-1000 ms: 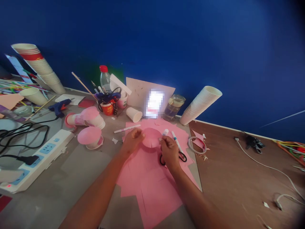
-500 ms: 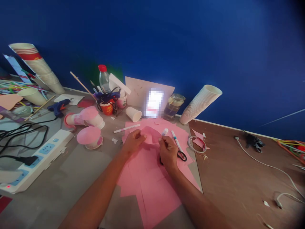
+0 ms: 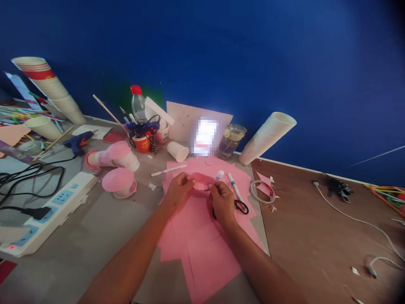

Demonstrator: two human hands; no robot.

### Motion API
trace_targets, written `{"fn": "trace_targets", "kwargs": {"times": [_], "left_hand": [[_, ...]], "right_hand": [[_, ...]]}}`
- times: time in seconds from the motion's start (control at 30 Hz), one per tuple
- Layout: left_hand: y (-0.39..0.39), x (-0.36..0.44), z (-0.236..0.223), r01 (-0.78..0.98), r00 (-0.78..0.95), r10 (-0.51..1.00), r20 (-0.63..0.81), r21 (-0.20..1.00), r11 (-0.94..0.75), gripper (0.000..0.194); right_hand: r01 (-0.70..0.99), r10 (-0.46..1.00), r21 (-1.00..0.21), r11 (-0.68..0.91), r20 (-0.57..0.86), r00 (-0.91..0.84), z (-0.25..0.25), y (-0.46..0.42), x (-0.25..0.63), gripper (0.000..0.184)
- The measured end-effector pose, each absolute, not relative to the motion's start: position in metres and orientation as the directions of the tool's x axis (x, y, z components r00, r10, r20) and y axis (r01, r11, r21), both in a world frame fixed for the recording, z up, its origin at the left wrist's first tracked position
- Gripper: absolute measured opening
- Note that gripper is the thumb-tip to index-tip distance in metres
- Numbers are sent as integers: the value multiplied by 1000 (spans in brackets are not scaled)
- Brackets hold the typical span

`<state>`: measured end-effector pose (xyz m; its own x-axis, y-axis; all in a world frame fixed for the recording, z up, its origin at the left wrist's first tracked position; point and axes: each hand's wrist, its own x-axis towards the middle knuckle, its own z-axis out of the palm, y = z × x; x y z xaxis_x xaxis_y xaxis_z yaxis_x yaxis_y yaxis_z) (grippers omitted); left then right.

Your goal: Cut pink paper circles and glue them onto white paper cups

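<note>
Just the one head-worn cam here, sitting above the wearer's side of the pink sheets [image 3: 215,257] and aimed forward and a bit down over them. It's a pretty wide view from about arm's reach, so the left hand [image 3: 179,190] and right hand [image 3: 223,198] over the sheets look kinda small. You also get the power strip [image 3: 61,197] left of the sheets, brown tabletop [image 3: 303,245] to their right and loads of blue wall [image 3: 202,50] behind them. Height's squished btw.
</note>
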<state>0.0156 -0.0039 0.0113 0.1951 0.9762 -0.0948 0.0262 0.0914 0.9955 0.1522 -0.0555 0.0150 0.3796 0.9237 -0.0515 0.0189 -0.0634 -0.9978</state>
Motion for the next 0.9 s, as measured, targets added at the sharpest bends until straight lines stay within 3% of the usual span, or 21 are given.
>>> {"fn": "trace_targets", "kwargs": {"times": [0.13,0.67,0.9], "left_hand": [[-4,17,10,87,167,983,-77,994,63,21],[-7,20,13,248,107,994,6,968,-32,17],[-7,19,17,151,141,990,-10,989,-12,14]], "right_hand": [[-114,927,-990,-81,-117,357,16,-56,151,18],[-317,944,-942,-109,-197,263,14,-54,151,21],[-333,945,-940,-70,-170,279,12,-52,152,20]]}}
